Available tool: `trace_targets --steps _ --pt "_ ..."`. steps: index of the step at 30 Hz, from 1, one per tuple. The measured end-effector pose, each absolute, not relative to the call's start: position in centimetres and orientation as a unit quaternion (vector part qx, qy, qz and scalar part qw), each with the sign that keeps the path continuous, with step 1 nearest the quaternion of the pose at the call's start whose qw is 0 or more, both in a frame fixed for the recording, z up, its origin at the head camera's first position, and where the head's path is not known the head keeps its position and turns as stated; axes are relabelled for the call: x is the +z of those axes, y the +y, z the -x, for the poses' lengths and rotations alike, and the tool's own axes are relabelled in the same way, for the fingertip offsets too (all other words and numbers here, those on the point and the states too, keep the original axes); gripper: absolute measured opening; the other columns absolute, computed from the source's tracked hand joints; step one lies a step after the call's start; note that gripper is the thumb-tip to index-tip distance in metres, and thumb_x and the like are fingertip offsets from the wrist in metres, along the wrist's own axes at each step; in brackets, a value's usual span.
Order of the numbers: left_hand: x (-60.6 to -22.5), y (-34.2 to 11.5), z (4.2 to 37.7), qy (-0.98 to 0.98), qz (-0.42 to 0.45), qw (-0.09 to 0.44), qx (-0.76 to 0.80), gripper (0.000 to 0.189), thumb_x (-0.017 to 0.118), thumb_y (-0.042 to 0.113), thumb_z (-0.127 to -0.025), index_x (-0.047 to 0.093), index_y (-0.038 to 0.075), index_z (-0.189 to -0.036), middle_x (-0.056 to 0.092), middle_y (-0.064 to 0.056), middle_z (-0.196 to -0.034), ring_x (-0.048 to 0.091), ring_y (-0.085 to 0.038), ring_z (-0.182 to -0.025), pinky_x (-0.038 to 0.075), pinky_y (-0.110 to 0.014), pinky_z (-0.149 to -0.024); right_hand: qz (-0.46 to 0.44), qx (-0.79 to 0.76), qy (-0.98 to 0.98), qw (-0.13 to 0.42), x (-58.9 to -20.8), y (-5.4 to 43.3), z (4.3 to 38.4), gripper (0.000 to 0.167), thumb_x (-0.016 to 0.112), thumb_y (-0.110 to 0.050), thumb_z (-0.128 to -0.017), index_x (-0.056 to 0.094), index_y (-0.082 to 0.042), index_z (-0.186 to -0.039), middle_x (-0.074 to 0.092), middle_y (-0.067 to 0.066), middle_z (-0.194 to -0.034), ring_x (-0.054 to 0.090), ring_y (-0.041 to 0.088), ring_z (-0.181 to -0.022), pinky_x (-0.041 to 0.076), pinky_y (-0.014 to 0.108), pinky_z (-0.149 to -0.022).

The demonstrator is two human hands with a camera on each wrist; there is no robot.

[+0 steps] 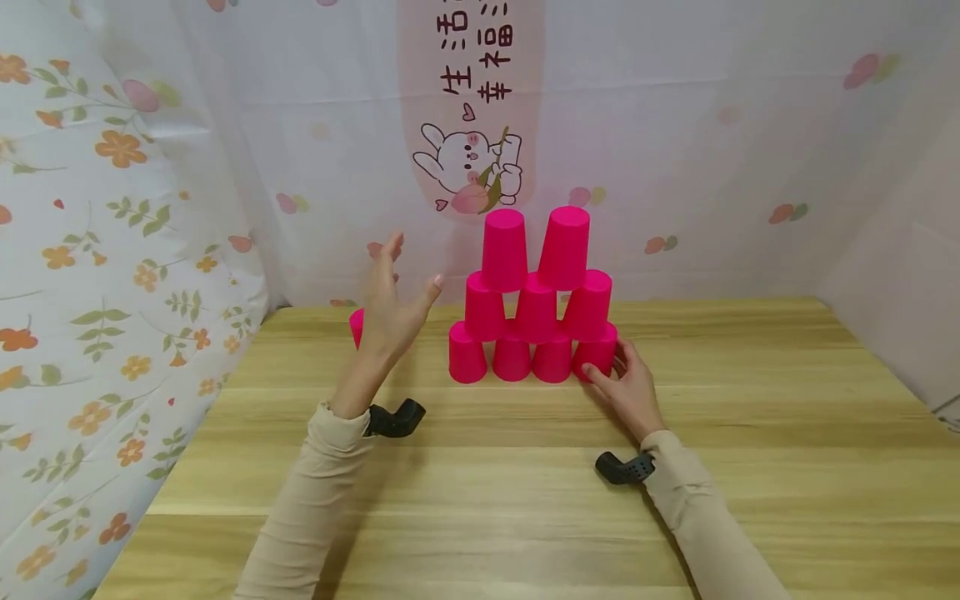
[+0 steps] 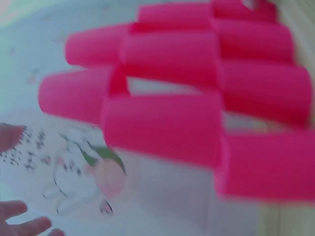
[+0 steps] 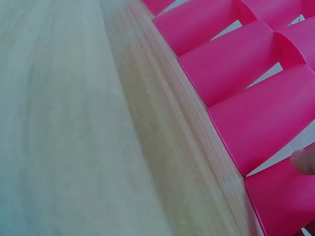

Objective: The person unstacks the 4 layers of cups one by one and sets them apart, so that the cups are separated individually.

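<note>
Pink cups are stacked upside down in a pyramid, with several in the bottom row, three in the middle row (image 1: 536, 308) and two on top (image 1: 505, 250). At the bottom right corner, my right hand (image 1: 632, 390) holds the end cup (image 1: 587, 348), its thumb on the near side and its fingers around the far side. The thumb (image 3: 303, 161) also lies on this cup in the right wrist view. Raised to the left of the stack, my left hand (image 1: 390, 315) has its fingers spread and holds nothing. Partly hidden behind it is another pink cup (image 1: 357, 325).
Everything stands on a wooden table (image 1: 495, 508). Close behind the stack hangs a white curtain (image 1: 675, 167) printed with a rabbit (image 1: 461, 158). A flowered cloth (image 1: 112, 292) hangs along the left side. Each wrist carries a black camera mount (image 1: 397, 418).
</note>
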State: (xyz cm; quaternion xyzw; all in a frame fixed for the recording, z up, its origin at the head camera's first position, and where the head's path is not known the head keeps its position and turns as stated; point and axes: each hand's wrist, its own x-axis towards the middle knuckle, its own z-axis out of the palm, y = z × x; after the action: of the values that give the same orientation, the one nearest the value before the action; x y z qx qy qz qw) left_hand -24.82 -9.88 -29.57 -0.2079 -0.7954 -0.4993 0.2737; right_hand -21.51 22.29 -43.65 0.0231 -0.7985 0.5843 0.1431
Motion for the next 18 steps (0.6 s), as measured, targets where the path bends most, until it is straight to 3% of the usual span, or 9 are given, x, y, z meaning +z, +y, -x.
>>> trace_targets --steps 9,18 --pt "-28.7 -6.5 25.0 -0.733 0.225 0.276 -0.579 0.057 0.068 0.012 -0.083 0.044 0.003 -0.134 0.046 -0.011 -0.135 0.045 -0.026 -0.120 0.039 -0.044 -0.097 -0.018 0.575 -0.808 0.132 -43.6 21.6 21.3 0.065 0.069 -0.015 -0.084 0.035 -0.001 -0.137 0.044 0.018 -0.133 0.041 0.034 -0.124 0.034 0.042 -0.103" --pt "-26.9 -4.3 26.1 -0.739 0.210 0.218 -0.602 0.060 0.068 0.023 -0.083 0.042 0.009 -0.135 0.044 -0.003 -0.135 0.044 -0.019 -0.121 0.040 -0.039 -0.096 -0.025 0.564 -0.814 0.137 -43.6 21.9 21.6 0.063 0.069 -0.015 -0.084 0.036 0.002 -0.136 0.045 0.020 -0.131 0.042 0.036 -0.123 0.034 0.044 -0.102"
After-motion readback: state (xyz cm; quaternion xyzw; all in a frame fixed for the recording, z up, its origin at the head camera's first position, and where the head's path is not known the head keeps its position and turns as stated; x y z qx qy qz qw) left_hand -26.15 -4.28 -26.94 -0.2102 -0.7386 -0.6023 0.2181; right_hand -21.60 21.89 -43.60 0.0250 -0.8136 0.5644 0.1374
